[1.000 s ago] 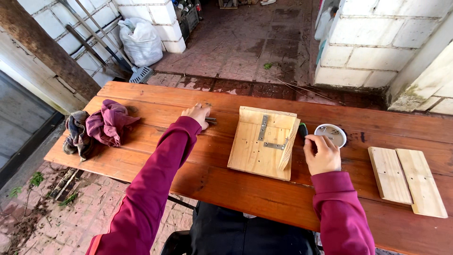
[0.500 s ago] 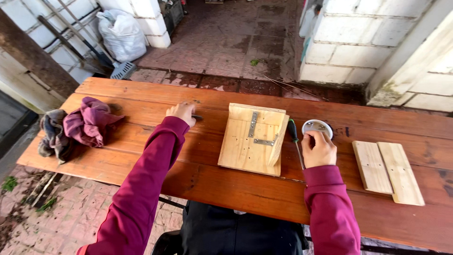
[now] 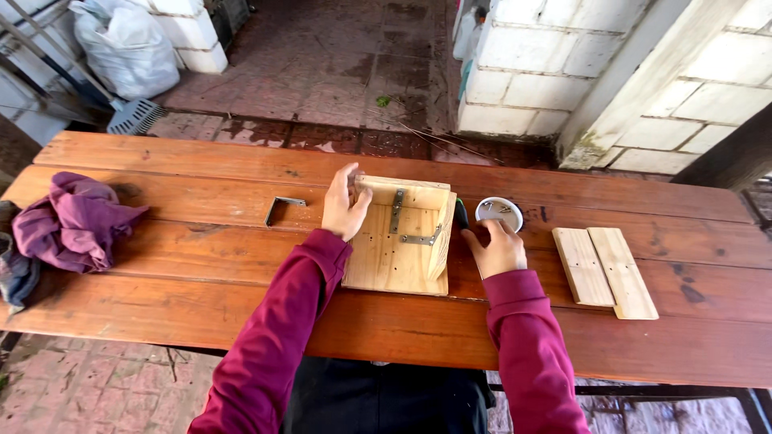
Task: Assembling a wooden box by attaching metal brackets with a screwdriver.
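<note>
The long plank desk (image 3: 201,265) fills most of what I can see, with brick paving and white block walls beyond it at twelve o'clock. At nine o'clock on it lies a crumpled purple cloth (image 3: 72,221). At the middle sits the pale wooden box frame (image 3: 398,241), a flat board with side walls standing on it and two metal brackets screwed into its inner corner. Two loose wooden slats (image 3: 607,269) lie side by side at three o'clock.

The left hand (image 3: 344,207) curls around the frame's far left corner, its grip closed on the upright wall. The right hand (image 3: 498,249) rests flat and open on the desk, holding nothing, fingers reaching toward the small white dish (image 3: 498,213) of what look like screws at one o'clock from the frame. A dark-handled tool (image 3: 461,215) lies between frame and dish; a spare angle bracket (image 3: 283,207) lies left of the left hand.

To my eye, the steadying hand should press the wall square against the board while the other picks out one screw cleanly.
</note>
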